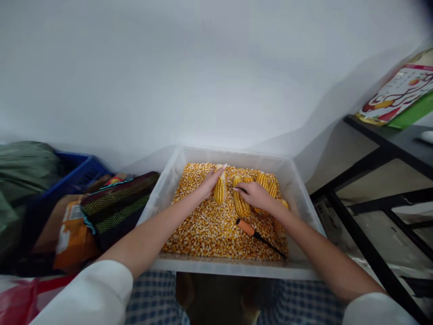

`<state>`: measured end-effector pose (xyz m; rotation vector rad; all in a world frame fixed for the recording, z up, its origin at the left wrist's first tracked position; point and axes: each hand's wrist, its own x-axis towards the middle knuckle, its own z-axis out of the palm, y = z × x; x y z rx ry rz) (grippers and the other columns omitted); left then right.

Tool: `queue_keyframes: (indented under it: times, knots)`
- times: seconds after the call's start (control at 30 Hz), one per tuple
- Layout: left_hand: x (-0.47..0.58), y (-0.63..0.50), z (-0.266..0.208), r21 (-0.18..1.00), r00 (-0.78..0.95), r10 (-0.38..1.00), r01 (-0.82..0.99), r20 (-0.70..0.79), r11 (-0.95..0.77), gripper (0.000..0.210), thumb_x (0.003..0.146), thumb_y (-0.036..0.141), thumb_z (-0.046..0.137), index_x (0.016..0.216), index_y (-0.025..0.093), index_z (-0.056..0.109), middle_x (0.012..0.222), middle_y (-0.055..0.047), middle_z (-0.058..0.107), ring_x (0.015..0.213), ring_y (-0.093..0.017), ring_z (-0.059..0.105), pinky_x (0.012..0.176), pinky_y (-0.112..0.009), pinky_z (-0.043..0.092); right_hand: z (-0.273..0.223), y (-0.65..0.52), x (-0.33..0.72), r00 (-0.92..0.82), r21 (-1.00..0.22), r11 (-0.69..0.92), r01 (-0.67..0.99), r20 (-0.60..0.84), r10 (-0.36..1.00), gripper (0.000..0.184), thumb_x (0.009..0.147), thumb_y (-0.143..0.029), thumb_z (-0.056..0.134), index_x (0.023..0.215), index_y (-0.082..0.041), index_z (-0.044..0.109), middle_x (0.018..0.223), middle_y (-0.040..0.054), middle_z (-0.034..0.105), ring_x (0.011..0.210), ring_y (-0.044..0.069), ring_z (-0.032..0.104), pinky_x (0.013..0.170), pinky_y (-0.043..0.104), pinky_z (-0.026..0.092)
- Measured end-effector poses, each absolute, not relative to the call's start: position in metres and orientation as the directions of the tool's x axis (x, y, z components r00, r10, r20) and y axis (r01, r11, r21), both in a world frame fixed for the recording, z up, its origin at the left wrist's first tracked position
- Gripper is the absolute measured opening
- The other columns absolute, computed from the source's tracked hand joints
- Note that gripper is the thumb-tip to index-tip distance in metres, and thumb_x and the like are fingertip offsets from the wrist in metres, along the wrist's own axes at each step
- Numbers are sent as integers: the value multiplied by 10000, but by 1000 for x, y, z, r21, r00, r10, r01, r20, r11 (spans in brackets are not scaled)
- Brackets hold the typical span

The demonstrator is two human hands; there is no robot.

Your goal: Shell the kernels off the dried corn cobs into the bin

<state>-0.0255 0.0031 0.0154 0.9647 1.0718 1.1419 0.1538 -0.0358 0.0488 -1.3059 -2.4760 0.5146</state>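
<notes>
My left hand (211, 179) is closed around the upper end of an ear of corn (219, 190), some of whose side is stripped pale. In my right hand (254, 193) is a thin dark pointed tool (239, 188), its tip at the ear's right side; its exact kind is too small to make out. Below the hands, loose corn kernels (199, 230) fill a translucent plastic bin (233, 269). Several whole ears of corn (241, 208) lie around and partly under my right hand. A screwdriver-like tool with an orange handle (245, 227) and dark shaft rests on the kernels.
A white wall (216, 81) rises behind the bin. To the left are a blue crate (81, 171), a dark mesh bag (117, 207) and a cardboard box (72, 225). A black metal rack (358, 239) stands at the right, with a labelled bottle (395, 97) on top.
</notes>
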Motion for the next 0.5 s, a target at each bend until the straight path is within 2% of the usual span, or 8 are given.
queue_keyframes:
  times: [0.2,0.37,0.5]
  knots:
    - [-27,7,15,965,107,990,-237,-87,110,406,644,497,552,840,142,576,754,-27,618,685,-145,563,679,-269,426,42,-37,151,-543,-424,530,734,101,833,309,827,-359,394,983,-215,618,867,63,661,749,173,587,679,258,380]
    - [-29,6,17,958,128,989,-266,-73,105,395,635,457,583,853,128,559,756,-38,613,652,-132,559,652,-262,428,38,-39,148,-560,-373,555,744,106,822,323,840,-341,366,1019,-216,603,870,55,662,738,156,586,662,242,378]
    - [-28,6,17,965,77,991,-231,-109,124,406,635,467,586,875,142,544,783,-36,608,698,-132,564,673,-256,425,41,-40,147,-564,-330,562,758,100,819,329,842,-339,351,985,-217,620,827,60,666,698,160,584,641,247,375]
